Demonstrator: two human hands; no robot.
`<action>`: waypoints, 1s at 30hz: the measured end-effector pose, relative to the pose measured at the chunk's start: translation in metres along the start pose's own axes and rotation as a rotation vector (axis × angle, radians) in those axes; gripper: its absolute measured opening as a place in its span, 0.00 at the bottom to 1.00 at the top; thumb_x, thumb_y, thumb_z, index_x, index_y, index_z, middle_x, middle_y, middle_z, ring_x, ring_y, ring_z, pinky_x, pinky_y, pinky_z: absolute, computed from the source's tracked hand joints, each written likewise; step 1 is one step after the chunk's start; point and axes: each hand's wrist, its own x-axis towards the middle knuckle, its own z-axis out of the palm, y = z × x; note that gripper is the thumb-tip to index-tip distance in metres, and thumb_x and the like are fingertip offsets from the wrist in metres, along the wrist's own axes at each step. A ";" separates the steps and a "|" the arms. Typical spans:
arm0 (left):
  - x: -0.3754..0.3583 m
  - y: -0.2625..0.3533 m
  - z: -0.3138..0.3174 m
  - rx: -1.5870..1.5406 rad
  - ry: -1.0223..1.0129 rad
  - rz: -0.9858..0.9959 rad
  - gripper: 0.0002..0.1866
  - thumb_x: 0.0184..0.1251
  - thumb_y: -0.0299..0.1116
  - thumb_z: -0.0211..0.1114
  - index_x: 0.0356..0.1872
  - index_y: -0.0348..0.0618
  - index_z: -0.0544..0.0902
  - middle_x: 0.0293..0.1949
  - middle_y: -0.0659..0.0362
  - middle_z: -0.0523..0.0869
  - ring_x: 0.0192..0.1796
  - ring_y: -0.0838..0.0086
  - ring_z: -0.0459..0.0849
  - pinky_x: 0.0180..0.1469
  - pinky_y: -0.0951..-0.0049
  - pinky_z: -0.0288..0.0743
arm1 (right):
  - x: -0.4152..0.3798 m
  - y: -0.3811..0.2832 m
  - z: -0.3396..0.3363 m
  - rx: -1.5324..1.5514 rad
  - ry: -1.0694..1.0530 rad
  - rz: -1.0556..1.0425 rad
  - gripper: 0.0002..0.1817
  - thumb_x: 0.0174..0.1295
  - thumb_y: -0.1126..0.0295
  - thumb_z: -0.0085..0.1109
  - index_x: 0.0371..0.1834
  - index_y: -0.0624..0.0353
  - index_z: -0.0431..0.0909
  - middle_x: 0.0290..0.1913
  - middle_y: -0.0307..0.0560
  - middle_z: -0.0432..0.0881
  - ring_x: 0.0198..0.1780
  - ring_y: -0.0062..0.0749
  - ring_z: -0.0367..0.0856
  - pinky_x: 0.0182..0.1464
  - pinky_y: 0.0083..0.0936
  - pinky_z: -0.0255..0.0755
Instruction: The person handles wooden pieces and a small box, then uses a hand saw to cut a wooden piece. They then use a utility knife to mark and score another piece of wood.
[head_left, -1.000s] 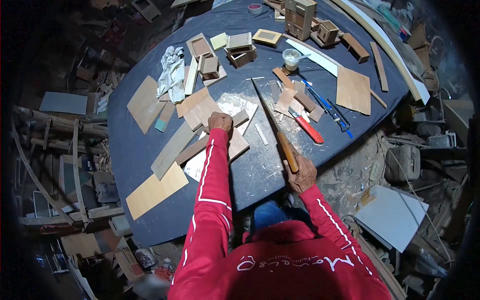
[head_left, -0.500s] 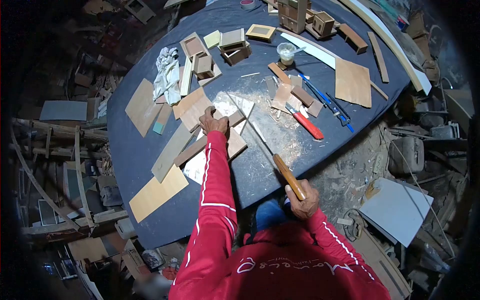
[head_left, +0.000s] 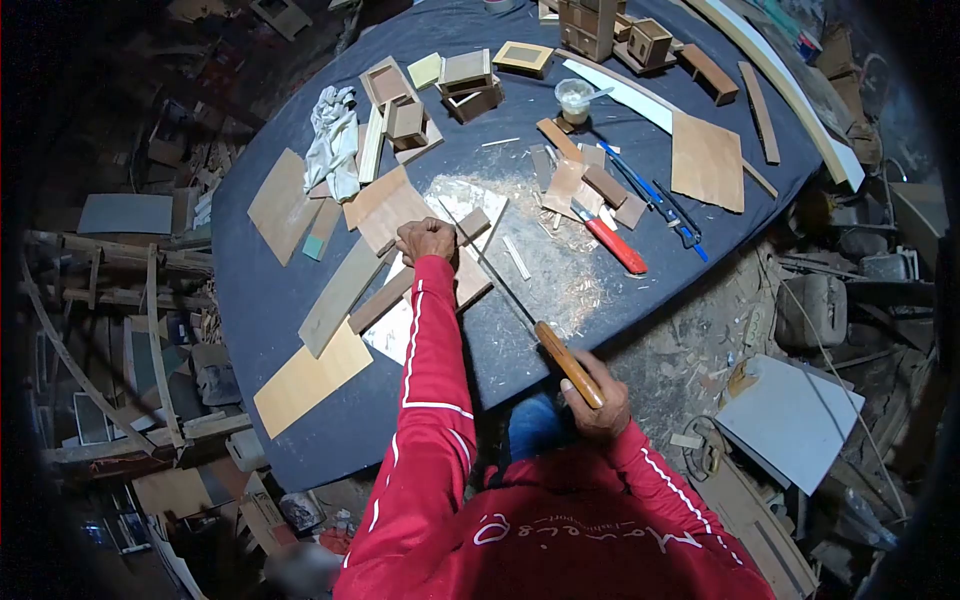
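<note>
My right hand (head_left: 600,402) is closed around the wooden handle of a saw (head_left: 568,362). Its thin, dark blade slants up and left across a narrow brown wooden strip (head_left: 385,300), just right of my left hand. With curled fingers, my left hand (head_left: 428,240) presses the strip down; the fingertips are partly hidden. Under the strip lie a flat wood piece (head_left: 473,284) and a white board (head_left: 390,335) strewn with sawdust. The strip's short end (head_left: 474,224) shows beyond the blade.
A red-handled knife (head_left: 615,245), a blue tool (head_left: 640,185) and wood offcuts (head_left: 605,185) lie to the right. Farther back are a cup of pale paste (head_left: 573,100), small wooden boxes (head_left: 466,75) and a white cloth (head_left: 332,145). Thin boards (head_left: 315,385) lie left on the dark-covered table (head_left: 290,465).
The saw has shifted slightly left and toward me, its blade still across the strip. My left hand keeps its place on the wood, its fingers curled more tightly.
</note>
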 end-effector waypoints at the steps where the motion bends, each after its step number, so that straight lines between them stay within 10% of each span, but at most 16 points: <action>1: 0.002 -0.002 0.001 -0.002 0.002 -0.001 0.04 0.51 0.38 0.66 0.25 0.56 0.87 0.55 0.58 0.73 0.63 0.56 0.64 0.65 0.52 0.57 | -0.001 0.002 0.001 -0.001 -0.001 -0.003 0.18 0.61 0.68 0.63 0.53 0.62 0.77 0.40 0.54 0.86 0.39 0.48 0.88 0.39 0.33 0.80; 30: 0.014 -0.010 0.008 0.071 -0.067 0.025 0.09 0.55 0.39 0.60 0.28 0.53 0.88 0.57 0.56 0.74 0.64 0.52 0.64 0.65 0.50 0.58 | 0.005 0.013 0.007 -0.138 -0.040 -0.259 0.24 0.57 0.78 0.58 0.59 0.63 0.73 0.51 0.53 0.83 0.35 0.49 0.86 0.35 0.35 0.80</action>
